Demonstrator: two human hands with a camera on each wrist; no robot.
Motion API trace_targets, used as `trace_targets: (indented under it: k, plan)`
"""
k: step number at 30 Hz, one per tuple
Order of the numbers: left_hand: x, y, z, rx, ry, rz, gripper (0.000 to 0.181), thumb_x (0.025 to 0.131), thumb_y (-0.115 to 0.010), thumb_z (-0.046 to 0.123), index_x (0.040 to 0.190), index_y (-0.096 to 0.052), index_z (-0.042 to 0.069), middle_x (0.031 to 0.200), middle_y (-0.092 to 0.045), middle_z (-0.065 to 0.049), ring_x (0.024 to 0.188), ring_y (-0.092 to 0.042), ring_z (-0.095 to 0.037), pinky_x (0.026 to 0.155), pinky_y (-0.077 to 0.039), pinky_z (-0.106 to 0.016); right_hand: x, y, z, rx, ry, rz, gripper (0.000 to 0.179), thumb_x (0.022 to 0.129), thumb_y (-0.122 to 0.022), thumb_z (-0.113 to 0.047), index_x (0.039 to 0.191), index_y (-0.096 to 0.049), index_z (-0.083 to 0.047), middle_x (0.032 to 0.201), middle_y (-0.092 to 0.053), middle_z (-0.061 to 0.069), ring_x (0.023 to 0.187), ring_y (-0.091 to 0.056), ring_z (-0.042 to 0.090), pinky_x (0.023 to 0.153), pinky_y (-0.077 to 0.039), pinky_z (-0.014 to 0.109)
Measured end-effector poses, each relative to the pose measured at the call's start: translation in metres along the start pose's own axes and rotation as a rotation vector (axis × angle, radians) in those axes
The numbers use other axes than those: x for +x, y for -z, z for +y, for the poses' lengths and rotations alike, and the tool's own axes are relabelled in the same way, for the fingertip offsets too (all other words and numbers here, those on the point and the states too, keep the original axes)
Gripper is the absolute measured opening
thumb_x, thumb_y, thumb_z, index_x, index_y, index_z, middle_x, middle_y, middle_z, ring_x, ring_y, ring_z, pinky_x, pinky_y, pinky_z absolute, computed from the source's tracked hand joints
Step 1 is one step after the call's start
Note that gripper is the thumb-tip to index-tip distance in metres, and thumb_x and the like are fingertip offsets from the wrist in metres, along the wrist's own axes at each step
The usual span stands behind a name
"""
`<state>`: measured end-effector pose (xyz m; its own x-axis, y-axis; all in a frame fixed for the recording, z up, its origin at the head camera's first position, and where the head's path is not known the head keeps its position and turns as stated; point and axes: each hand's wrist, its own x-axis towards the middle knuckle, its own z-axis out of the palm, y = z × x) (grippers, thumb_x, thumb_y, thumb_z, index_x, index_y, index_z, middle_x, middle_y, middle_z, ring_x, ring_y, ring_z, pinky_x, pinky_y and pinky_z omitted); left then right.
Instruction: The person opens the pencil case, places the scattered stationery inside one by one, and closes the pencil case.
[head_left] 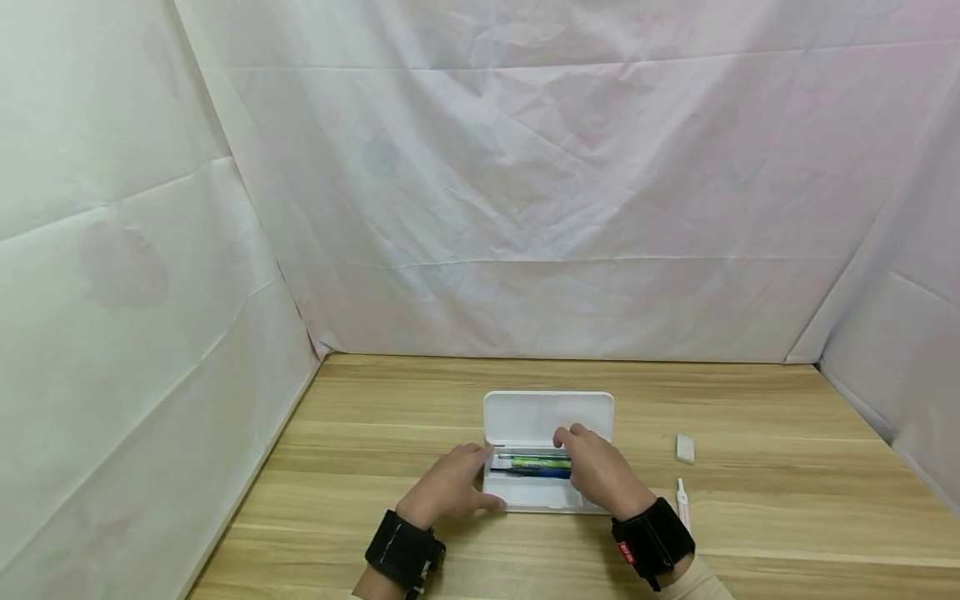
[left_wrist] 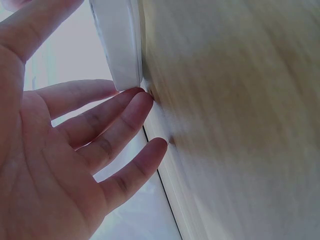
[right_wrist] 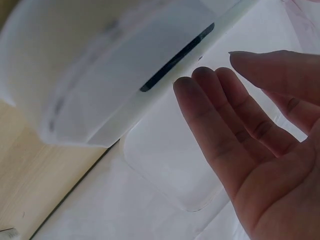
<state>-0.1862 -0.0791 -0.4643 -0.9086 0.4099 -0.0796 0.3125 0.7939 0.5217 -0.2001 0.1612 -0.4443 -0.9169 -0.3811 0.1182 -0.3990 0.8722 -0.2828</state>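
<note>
A white pencil case lies on the table with its lid raised at the back. Inside are a green pen-like item and a dark blue pen, their right ends hidden by my right hand. My left hand touches the case's left end, thumb at the front corner, fingers at the back; the left wrist view shows these fingers spread and fairly straight. Over the case's right part is my right hand. Nothing shows between its thumb and fingers in the right wrist view.
A white eraser lies right of the case. Nearer me is a slim white pen-shaped item, partly behind the right wristband. White cloth hangs around the wooden table.
</note>
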Motion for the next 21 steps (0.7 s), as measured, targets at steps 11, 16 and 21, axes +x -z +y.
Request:
trace_targets:
  k: [11, 16, 21]
  plan:
    - [-0.001, 0.001, 0.0015, -0.001, 0.0, 0.0, 0.089, 0.075, -0.085, 0.043, 0.147, -0.048, 0.006, 0.141, -0.055, -0.013, 0.131, -0.05, -0.029, 0.109, -0.044, -0.047, -0.0008, 0.0029, 0.0009, 0.015, -0.016, 0.004, 0.039, 0.074, -0.07, 0.019, 0.105, -0.068, -0.005, 0.091, -0.061, 0.005, 0.07, -0.05, 0.014, 0.061, -0.051, 0.026]
    - [-0.0014, 0.0018, 0.0022, -0.002, -0.001, 0.0, 0.088, 0.075, -0.085, 0.043, 0.146, -0.048, 0.006, 0.14, -0.056, -0.013, 0.129, -0.051, -0.029, 0.108, -0.045, -0.047, -0.001, 0.0038, 0.0018, 0.018, -0.018, -0.002, 0.039, 0.074, -0.07, 0.019, 0.104, -0.068, -0.005, 0.091, -0.061, 0.005, 0.07, -0.051, 0.014, 0.062, -0.052, 0.027]
    - [-0.0007, 0.0011, 0.0013, 0.005, 0.0, -0.001, 0.089, 0.075, -0.085, 0.043, 0.146, -0.048, 0.005, 0.141, -0.055, -0.013, 0.13, -0.051, -0.029, 0.109, -0.045, -0.046, -0.0004, 0.0048, 0.005, 0.016, -0.018, 0.001, 0.035, 0.077, -0.068, 0.017, 0.104, -0.068, -0.005, 0.091, -0.06, 0.005, 0.069, -0.05, 0.013, 0.06, -0.051, 0.026]
